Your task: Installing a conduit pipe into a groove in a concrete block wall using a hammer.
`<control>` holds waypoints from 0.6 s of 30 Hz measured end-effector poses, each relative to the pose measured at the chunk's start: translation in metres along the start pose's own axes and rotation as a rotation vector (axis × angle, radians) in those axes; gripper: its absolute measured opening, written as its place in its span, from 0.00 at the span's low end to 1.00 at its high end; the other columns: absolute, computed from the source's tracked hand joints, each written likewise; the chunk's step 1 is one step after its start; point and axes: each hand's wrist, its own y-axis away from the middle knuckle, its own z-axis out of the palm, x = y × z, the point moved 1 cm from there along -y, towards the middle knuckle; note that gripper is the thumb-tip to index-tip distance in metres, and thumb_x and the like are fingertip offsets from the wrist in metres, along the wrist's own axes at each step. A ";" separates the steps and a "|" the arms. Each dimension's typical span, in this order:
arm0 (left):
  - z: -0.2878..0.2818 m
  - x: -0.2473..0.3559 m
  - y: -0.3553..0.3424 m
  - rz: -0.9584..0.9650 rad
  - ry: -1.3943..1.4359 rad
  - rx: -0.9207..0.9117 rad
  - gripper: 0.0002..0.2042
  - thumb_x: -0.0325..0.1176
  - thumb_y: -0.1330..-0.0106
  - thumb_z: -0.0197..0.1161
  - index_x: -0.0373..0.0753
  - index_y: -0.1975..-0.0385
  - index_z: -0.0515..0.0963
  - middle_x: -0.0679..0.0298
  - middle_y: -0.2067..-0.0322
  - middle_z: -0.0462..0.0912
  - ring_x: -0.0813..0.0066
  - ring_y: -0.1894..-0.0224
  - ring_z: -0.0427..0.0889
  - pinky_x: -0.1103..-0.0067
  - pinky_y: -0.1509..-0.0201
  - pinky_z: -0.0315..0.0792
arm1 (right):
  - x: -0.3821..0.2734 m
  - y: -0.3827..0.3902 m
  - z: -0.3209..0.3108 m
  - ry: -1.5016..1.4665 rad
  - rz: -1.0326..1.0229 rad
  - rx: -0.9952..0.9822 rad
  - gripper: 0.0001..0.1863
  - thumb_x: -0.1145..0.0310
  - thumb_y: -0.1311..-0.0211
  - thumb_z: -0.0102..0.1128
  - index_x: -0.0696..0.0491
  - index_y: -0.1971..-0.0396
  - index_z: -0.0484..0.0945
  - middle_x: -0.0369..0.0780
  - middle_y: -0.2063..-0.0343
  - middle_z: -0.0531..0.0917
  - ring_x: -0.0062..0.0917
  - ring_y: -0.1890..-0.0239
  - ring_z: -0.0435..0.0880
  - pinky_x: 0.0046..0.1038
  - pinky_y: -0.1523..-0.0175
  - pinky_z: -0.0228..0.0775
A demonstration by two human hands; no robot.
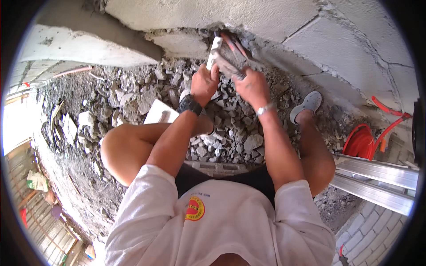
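A white short-sleeved T-shirt (244, 221) bears a round red-and-yellow emblem (195, 209) on the chest, small dark lettering (200, 195) above it. Black shorts (190, 178); a wide black wristband (190, 105) at left, a silver one (266, 109) at right; a pale grey clog (311, 102) with small holes.

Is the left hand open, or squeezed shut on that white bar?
Shut: the left hand is curled around the lower end of the white bar, and the rest pokes out beyond it.

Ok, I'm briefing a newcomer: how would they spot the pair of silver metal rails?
Start at the person's white T-shirt, then go right past the bent right knee. Two parallel silver metal rails run there below a rounded red object; straight, shiny metal sets them apart.
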 end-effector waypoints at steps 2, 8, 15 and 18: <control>0.002 -0.022 -0.001 0.069 0.052 0.019 0.19 0.45 0.35 0.54 0.31 0.74 0.69 0.39 0.77 0.75 0.37 0.68 0.75 0.56 0.66 0.68 | -0.029 0.017 -0.015 -0.174 -0.154 0.085 0.10 0.65 0.55 0.64 0.54 0.76 0.76 0.48 0.80 0.79 0.45 0.74 0.80 0.38 0.70 0.73; 0.018 -0.010 0.006 -0.136 -0.033 0.327 0.24 0.52 0.35 0.54 0.31 0.76 0.72 0.44 0.80 0.77 0.43 0.72 0.78 0.61 0.71 0.70 | -0.084 0.027 -0.056 -0.647 -0.694 0.416 0.10 0.67 0.60 0.67 0.52 0.79 0.74 0.40 0.81 0.75 0.38 0.77 0.78 0.33 0.71 0.70; 0.002 0.011 -0.001 -0.066 -0.094 0.021 0.27 0.53 0.35 0.53 0.29 0.77 0.71 0.37 0.78 0.75 0.37 0.68 0.76 0.57 0.68 0.69 | -0.016 0.015 -0.014 -0.187 -0.137 0.214 0.12 0.63 0.51 0.66 0.56 0.78 0.75 0.49 0.82 0.79 0.46 0.75 0.80 0.37 0.71 0.73; 0.010 -0.051 0.000 0.137 0.011 0.061 0.22 0.48 0.35 0.53 0.30 0.76 0.68 0.40 0.80 0.74 0.37 0.71 0.75 0.56 0.68 0.68 | -0.065 0.024 -0.049 -0.501 -0.396 0.263 0.11 0.69 0.54 0.68 0.54 0.79 0.72 0.42 0.83 0.75 0.40 0.80 0.77 0.33 0.75 0.68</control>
